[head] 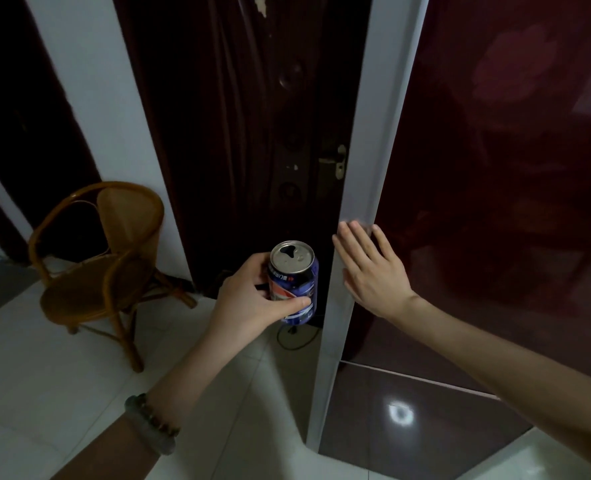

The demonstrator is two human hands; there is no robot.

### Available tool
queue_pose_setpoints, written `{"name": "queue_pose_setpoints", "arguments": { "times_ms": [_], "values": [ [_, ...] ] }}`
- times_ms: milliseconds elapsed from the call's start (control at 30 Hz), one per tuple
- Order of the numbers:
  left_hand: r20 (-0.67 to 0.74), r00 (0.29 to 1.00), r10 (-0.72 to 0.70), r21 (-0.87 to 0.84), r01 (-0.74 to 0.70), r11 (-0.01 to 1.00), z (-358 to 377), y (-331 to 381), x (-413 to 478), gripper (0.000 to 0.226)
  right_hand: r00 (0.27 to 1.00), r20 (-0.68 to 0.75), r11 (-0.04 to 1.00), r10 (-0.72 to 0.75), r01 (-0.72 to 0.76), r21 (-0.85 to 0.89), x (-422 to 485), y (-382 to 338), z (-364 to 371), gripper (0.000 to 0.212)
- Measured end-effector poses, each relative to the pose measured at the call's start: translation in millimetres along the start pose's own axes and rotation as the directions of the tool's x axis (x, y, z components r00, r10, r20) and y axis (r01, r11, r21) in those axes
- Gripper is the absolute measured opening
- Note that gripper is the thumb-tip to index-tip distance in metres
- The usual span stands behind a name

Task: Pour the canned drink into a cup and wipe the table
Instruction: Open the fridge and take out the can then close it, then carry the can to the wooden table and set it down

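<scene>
My left hand (pixel 252 299) grips a blue drink can (pixel 296 282) upright at the centre of the view; the can's top has an open mouth. My right hand (pixel 370 268) lies flat, fingers straight, against the white edge of a dark red glossy fridge door (pixel 495 168) on the right. No cup or table is in view.
A rattan chair (pixel 107 265) stands at the left on the pale tiled floor (pixel 45 375). A dark metal door (pixel 252 133) with a handle is straight ahead. A black cable (pixel 296 337) lies on the floor below the can.
</scene>
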State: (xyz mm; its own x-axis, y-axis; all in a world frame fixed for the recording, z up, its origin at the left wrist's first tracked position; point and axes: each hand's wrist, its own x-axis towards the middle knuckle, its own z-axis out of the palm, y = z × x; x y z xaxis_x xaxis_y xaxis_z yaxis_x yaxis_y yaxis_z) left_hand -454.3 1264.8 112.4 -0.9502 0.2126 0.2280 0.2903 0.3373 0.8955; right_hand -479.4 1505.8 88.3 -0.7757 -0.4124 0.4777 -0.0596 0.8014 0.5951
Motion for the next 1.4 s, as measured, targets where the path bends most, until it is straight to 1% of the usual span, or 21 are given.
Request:
{"name": "queue_pose_setpoints", "arguments": {
  "times_ms": [200, 367, 533, 600, 667, 700, 733, 767, 800, 833, 867, 900, 933, 967, 1000, 1033, 1100, 1167, 1233, 1300, 1400],
  "values": [
    [0.115, 0.990, 0.076, -0.051, -0.070, 0.996, -1, -16, 52, 0.070, 1.000, 0.017, 0.999, 0.013, -0.012, -0.044, 10, 3, 19, 0.071],
    [0.258, 0.948, 0.187, -0.104, -0.165, 0.981, -3, -28, 102, 0.071, 0.998, -0.005, 0.997, 0.061, -0.061, -0.038, 11, -5, 21, 0.063],
    [0.430, 0.854, 0.294, -0.152, -0.253, 0.956, -8, -33, 145, 0.074, 0.984, 0.035, 0.982, 0.176, -0.178, 0.065, 15, -31, 15, 0.060],
    [0.493, 0.799, 0.344, -0.182, -0.292, 0.939, -11, -33, 157, 0.071, 0.964, 0.077, 0.954, 0.256, -0.264, 0.139, 17, -46, 9, 0.061],
    [0.556, 0.738, 0.382, -0.218, -0.314, 0.924, -13, -34, 166, 0.067, 0.921, 0.161, 0.891, 0.355, -0.385, 0.239, 18, -64, -2, 0.060],
    [0.588, 0.704, 0.399, -0.235, -0.323, 0.917, -13, -34, 170, 0.065, 0.879, 0.225, 0.827, 0.421, -0.473, 0.303, 19, -74, -11, 0.061],
    [0.617, 0.669, 0.414, -0.252, -0.331, 0.909, -13, -36, 172, 0.064, 0.810, 0.318, 0.720, 0.492, -0.584, 0.374, 20, -85, -18, 0.060],
    [0.642, 0.636, 0.429, -0.270, -0.335, 0.902, -13, -38, 174, 0.064, 0.711, 0.428, 0.562, 0.558, -0.703, 0.436, 23, -96, -29, 0.059],
    [0.664, 0.605, 0.439, -0.289, -0.334, 0.897, -12, -40, 176, 0.064, 0.584, 0.556, 0.350, 0.591, -0.807, 0.476, 25, -105, -37, 0.056],
    [0.688, 0.572, 0.446, -0.306, -0.329, 0.893, -10, -42, 176, 0.065, 0.449, 0.681, 0.099, 0.579, -0.867, 0.488, 27, -112, -45, 0.052],
    [0.711, 0.538, 0.454, -0.323, -0.323, 0.889, -7, -44, 176, 0.065, 0.331, 0.782, -0.170, 0.529, -0.861, 0.479, 27, -118, -52, 0.050],
    [0.729, 0.507, 0.460, -0.339, -0.316, 0.886, -3, -46, 175, 0.065, 0.242, 0.848, -0.421, 0.472, -0.783, 0.458, 27, -124, -58, 0.048],
    [0.747, 0.474, 0.466, -0.355, -0.307, 0.883, 0, -47, 173, 0.066, 0.162, 0.889, -0.621, 0.429, -0.661, 0.420, 24, -130, -64, 0.045],
    [0.765, 0.437, 0.473, -0.371, -0.300, 0.879, 4, -49, 170, 0.065, 0.079, 0.913, -0.760, 0.401, -0.528, 0.379, 21, -137, -71, 0.043],
    [0.781, 0.398, 0.481, -0.387, -0.297, 0.873, 7, -49, 166, 0.065, 0.009, 0.926, -0.844, 0.378, -0.407, 0.349, 16, -143, -78, 0.041],
    [0.795, 0.357, 0.491, -0.404, -0.294, 0.867, 11, -49, 161, 0.065, -0.036, 0.933, -0.892, 0.359, -0.308, 0.331, 12, -148, -87, 0.040],
    [0.820, 0.269, 0.505, -0.432, -0.287, 0.855, 17, -45, 147, 0.064, -0.070, 0.940, -0.933, 0.334, -0.168, 0.319, 2, -158, -105, 0.043],
    [0.834, 0.184, 0.519, -0.463, -0.278, 0.842, 24, -41, 132, 0.066, -0.108, 0.942, -0.948, 0.318, -0.057, 0.313, -8, -167, -122, 0.045],
    [0.841, 0.101, 0.532, -0.492, -0.270, 0.828, 29, -37, 116, 0.069, -0.174, 0.935, -0.946, 0.310, 0.046, 0.322, -19, -176, -138, 0.044],
    [0.838, 0.017, 0.546, -0.522, -0.265, 0.810, 34, -30, 99, 0.071, -0.228, 0.920, -0.931, 0.318, 0.110, 0.349, -30, -187, -154, 0.045],
    [0.813, -0.088, 0.576, -0.578, -0.246, 0.778, 36, -18, 68, 0.070, -0.306, 0.887, -0.903, 0.345, 0.150, 0.403, -46, -204, -184, 0.045]
  ]
}}
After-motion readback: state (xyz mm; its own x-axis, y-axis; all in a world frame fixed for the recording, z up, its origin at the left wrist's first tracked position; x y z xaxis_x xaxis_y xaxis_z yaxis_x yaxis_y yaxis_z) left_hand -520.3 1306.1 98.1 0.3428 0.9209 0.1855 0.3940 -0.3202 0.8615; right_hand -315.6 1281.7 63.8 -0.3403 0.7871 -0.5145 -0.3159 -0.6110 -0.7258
